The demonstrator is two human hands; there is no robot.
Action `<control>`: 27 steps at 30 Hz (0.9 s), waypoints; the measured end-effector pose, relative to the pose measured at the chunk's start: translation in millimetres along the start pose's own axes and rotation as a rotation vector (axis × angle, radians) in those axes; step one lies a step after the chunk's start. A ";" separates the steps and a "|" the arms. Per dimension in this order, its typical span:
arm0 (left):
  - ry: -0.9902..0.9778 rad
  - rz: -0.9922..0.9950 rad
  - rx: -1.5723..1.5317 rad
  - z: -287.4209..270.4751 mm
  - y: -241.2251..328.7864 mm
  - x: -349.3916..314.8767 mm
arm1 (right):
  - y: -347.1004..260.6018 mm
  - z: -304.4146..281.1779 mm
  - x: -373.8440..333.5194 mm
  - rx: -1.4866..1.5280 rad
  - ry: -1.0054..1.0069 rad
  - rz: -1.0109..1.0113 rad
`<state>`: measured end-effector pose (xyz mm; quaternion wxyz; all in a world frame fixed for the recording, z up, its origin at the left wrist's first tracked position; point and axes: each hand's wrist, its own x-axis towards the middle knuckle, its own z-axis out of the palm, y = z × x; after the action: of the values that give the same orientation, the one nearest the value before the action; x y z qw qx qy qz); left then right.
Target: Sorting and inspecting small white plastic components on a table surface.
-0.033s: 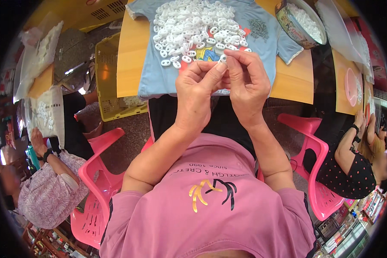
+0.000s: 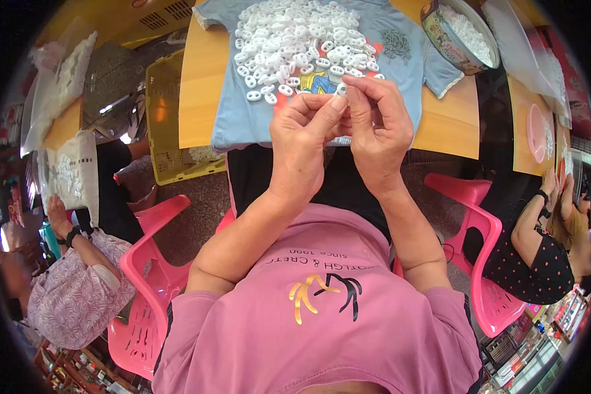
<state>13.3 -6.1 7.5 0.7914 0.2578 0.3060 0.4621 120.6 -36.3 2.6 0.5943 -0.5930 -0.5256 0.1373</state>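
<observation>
My left hand pinches a small white plastic piece between thumb and forefinger, just above the near edge of the table. My right hand meets it from the other side, its thumb and forefinger closed at the same piece. The fingertips hide most of it. Beyond my hands spreads a heap of white oval two-hole plastic pieces, on a light blue T-shirt laid over the table. To the right of that heap lies a small pile of thin dark grey parts, too small to make out.
At the back right stands a round tin filled with white pieces. A yellow crate is left of the wooden table. Pink chairs flank me. Co-workers sit at both sides, with a pink basin on the right-hand table.
</observation>
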 end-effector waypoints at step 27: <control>-0.355 0.350 0.502 -30.6 -6.3 17.7 | -2.5 -14.5 2.2 0.802 -0.171 0.636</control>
<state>1.6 10.7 -22.0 0.6528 0.5693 0.2191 0.4492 131.7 -43.3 9.4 0.6586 -0.4356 -0.2721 0.5500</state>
